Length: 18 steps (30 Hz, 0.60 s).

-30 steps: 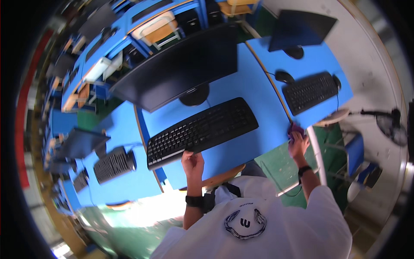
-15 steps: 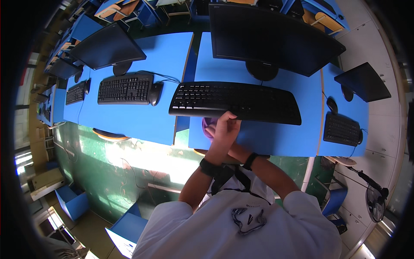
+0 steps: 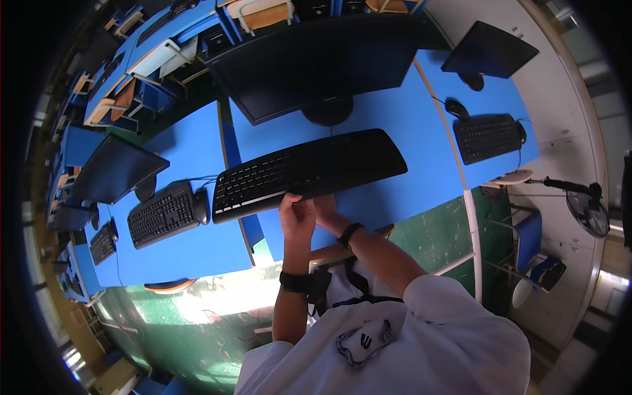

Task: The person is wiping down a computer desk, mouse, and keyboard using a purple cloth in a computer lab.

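Head view showed the bare right hand point(image 3: 325, 210) beside the bare left hand point(image 3: 297, 216), partly hidden, its grip impossible to tell; the left pinched the near edge of a long black plastic keyboard point(image 3: 317, 166), seemingly to prop it above the flat blue desktop point(image 3: 394, 108), before a wide black monitor point(image 3: 316, 69)

Right hand point(image 3: 325, 209) now just right of left hand point(image 3: 297, 216), partly hidden by keyboard point(image 3: 313, 170); forearms uncrossed. Half a second ago: left of it, forearms crossed. A second ago: desk's point(image 3: 388, 201) right front corner.
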Tool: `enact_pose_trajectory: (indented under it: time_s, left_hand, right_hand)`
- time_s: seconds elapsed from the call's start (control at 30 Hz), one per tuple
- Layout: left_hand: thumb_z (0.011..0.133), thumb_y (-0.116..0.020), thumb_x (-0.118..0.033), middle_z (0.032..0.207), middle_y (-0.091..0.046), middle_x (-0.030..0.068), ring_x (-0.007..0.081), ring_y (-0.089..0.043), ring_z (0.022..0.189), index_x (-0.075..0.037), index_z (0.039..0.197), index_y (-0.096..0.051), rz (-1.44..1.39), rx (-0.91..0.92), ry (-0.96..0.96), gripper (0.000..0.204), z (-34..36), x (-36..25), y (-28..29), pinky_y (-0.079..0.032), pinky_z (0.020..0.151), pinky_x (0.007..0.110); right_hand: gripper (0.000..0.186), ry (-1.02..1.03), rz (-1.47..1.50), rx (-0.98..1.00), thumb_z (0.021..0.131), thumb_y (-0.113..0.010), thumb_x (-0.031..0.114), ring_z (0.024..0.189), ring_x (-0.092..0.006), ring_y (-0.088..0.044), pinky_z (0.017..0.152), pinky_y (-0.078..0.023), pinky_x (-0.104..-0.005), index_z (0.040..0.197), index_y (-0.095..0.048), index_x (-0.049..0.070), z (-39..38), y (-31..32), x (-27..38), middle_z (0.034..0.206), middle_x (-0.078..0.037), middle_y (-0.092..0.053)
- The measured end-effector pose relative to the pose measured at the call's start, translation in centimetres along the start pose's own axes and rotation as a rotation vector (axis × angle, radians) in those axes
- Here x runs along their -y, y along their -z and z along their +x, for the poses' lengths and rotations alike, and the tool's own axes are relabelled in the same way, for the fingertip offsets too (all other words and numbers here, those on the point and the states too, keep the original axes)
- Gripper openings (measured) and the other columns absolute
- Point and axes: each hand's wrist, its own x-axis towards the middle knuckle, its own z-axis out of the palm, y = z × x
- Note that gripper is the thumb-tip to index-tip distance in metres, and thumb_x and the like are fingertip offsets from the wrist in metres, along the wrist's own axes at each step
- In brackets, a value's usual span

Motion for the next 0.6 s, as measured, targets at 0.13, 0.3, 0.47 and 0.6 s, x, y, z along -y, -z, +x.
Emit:
enact_pose_trajectory:
  time_s: [0.13, 0.3, 0.47, 0.6]
  left_hand:
    - [0.071, -0.052, 0.006, 0.090, -0.065, 0.0063, 0.0174, -0.061, 0.087, 0.001, 0.087, -0.060, -0.086, 0.106, 0.002, 0.018, 0.2, 0.2, 1.5, -0.049, 0.087, 0.028]
    - [0.073, -0.054, 0.004, 0.088, -0.062, 0.0041, 0.0143, -0.059, 0.086, 0.003, 0.087, -0.060, -0.186, 0.057, 0.018, 0.015, 0.4, 0.3, 2.5, -0.050, 0.084, 0.024]
    - [0.076, -0.054, 0.003, 0.091, -0.060, 0.0046, 0.0125, -0.056, 0.087, 0.003, 0.093, -0.057, 0.784, 0.147, -0.640, 0.017, 0.0, 1.7, 3.6, -0.046, 0.086, 0.022]
    - [0.075, -0.056, 0.005, 0.089, -0.061, 0.0042, 0.0130, -0.056, 0.087, 0.003, 0.093, -0.057, 0.069, 0.078, -0.238, 0.018, -0.6, 1.3, 1.7, -0.045, 0.087, 0.021]
  right_hand:
    - [0.023, -0.217, -0.262, -0.166, 0.081, -0.057, 0.026, 0.094, -0.0323, -0.055, 0.076, -0.042, -0.0482, 0.097, -0.060, 0.009, 0.1, 7.2, -8.4, 0.099, -0.013, -0.060]
    - [0.036, -0.701, -0.478, -0.243, 0.078, -0.057, 0.025, 0.111, -0.0344, -0.043, 0.086, -0.037, -0.0532, 0.113, -0.058, 0.022, -4.2, 20.0, -18.8, 0.120, -0.003, -0.050]
    - [0.043, -0.956, -0.635, -0.395, 0.076, -0.059, 0.028, 0.109, -0.0327, -0.042, 0.080, -0.039, -0.0550, 0.119, -0.054, 0.028, -11.0, 25.8, -25.4, 0.120, 0.002, -0.049]
    - [0.048, -1.072, -0.431, -0.500, 0.077, -0.058, 0.023, 0.112, -0.0357, -0.040, 0.086, -0.037, -0.0553, 0.124, -0.051, 0.027, -15.8, 26.6, -26.9, 0.129, 0.004, -0.046]
